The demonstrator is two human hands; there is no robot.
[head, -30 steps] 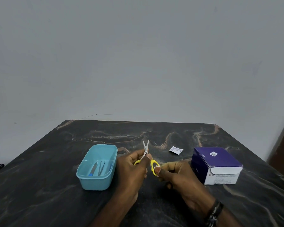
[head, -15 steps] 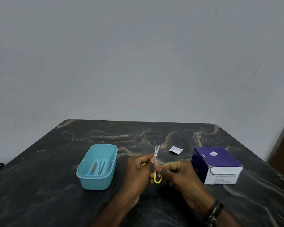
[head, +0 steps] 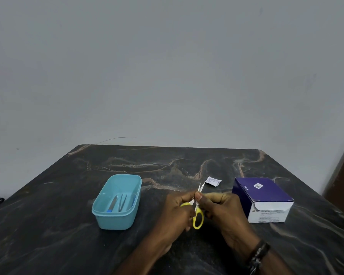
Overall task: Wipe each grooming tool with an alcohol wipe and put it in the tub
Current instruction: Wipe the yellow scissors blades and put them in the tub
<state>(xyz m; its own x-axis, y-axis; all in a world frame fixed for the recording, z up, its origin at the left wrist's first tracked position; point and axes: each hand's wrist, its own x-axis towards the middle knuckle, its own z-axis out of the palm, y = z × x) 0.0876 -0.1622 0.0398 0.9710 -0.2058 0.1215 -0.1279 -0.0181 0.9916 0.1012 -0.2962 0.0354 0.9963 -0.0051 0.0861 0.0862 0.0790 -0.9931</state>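
Yellow-handled scissors [head: 197, 210] stand nearly upright between the two hands, blades pointing away from the person and handle loops toward them, above the dark marbled table [head: 48, 225]. The left hand [head: 175, 212] comes in from the lower left with its forearm angled across the table; its fingers are curled round the scissors near the handle loops, and one yellow loop shows beside its knuckles. The right hand [head: 224, 211] reaches in from the lower right, a dark beaded bracelet [head: 257, 255] at the wrist. Its thumb and forefinger pinch the blades just above the pivot, with a bit of white at the fingertips that seems to be the wipe, though it is too small to tell for sure.

Left of the hands sits the light blue tub [head: 117, 203], holding a blue-tipped tool [head: 112, 205] and tweezers [head: 122, 202] lying side by side. A torn white sachet [head: 212, 181] lies beyond the scissor tips. Right of the hands stands a purple and white box of wipes [head: 263, 199].
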